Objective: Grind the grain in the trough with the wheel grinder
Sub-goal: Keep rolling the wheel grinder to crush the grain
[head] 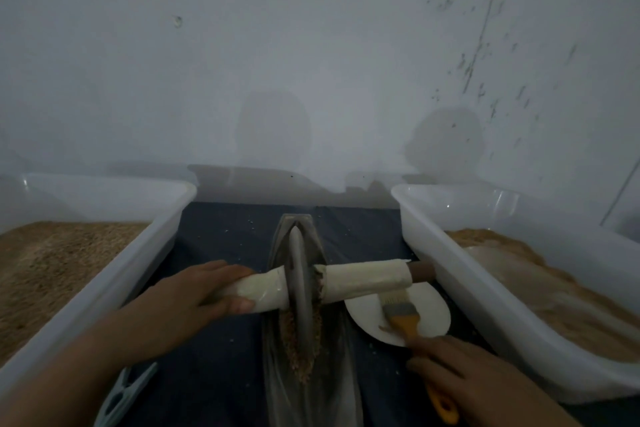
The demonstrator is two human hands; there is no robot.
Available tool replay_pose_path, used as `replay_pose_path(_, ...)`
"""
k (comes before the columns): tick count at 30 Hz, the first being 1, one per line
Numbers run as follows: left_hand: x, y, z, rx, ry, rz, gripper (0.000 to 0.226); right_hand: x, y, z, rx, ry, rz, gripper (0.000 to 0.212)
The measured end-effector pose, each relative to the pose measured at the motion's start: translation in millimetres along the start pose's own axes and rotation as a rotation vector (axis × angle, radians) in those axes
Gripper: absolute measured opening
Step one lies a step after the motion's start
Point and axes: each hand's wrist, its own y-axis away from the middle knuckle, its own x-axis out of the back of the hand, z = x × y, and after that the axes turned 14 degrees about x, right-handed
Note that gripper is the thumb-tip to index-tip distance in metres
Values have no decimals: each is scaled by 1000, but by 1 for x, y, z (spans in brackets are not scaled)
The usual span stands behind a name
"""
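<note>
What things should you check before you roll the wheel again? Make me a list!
1. Left hand gripping the wrapped handle: ok.
2. Right hand on the other handle end: not ok, it holds the brush.
3. Wheel sitting in the trough: ok.
4. Grain in the trough: ok.
5. Brush clear of the wheel: ok, it is over the white plate.
6. Trough steady on the cloth: cannot tell.
</note>
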Motion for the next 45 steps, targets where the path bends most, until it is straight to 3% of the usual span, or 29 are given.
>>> replay_pose_path(1, 0, 0, 0, 2, 0, 2, 37, -9, 1, 9, 50, -28, 171, 48)
replay_pose_path(3, 0, -1, -1, 0, 9, 2, 37, -8, 5, 13, 69, -3, 253, 53)
replay_pose_path(5, 0, -2, -1, -2, 3, 0, 37, 9, -2, 7, 10, -60, 349, 43)
replay_pose_path(7, 0, -2, -1, 7, 3, -4, 38, 33, -15, 0, 38, 97, 612, 39)
replay_pose_path(8, 0, -1, -1, 9, 10, -6, 40, 40, -26, -1, 37, 157, 664, 39)
replay_pose_path(11, 0, 0, -2, 7, 17, -1, 46, 40, -65, -2, 1, 246, 578, 52)
replay_pose_path(14, -2, 0, -2, 12, -66, 53, 49, 22, -90, 7, -9, 239, 532, 47)
replay_pose_path(18, -11, -9, 0, -2, -290, 317, 60, 9, -108, 28, -17, 180, 567, 38)
replay_pose_path(23, -24, -21, 9, -9, -362, 598, 44, 13, -130, 44, -42, 110, 604, 41)
replay_pose_path(28, -12, -11, 3, -73, -352, 393, 67, 15, -104, 27, -24, 93, 482, 43)
replay_pose_path(33, 7, 8, 0, -68, -105, 4, 49, 57, -65, 7, 36, -255, 106, 38)
replay_pose_path(36, 13, 14, 2, -90, -26, -102, 44, 68, -52, 5, 69, -285, 2, 40)
replay_pose_path(40, 6, 8, 6, -31, -108, 29, 43, 50, -70, 7, -7, -130, 160, 32)
replay_pose_path(45, -19, -11, 7, 45, -343, 466, 45, 18, -110, 30, -59, 90, 523, 39)
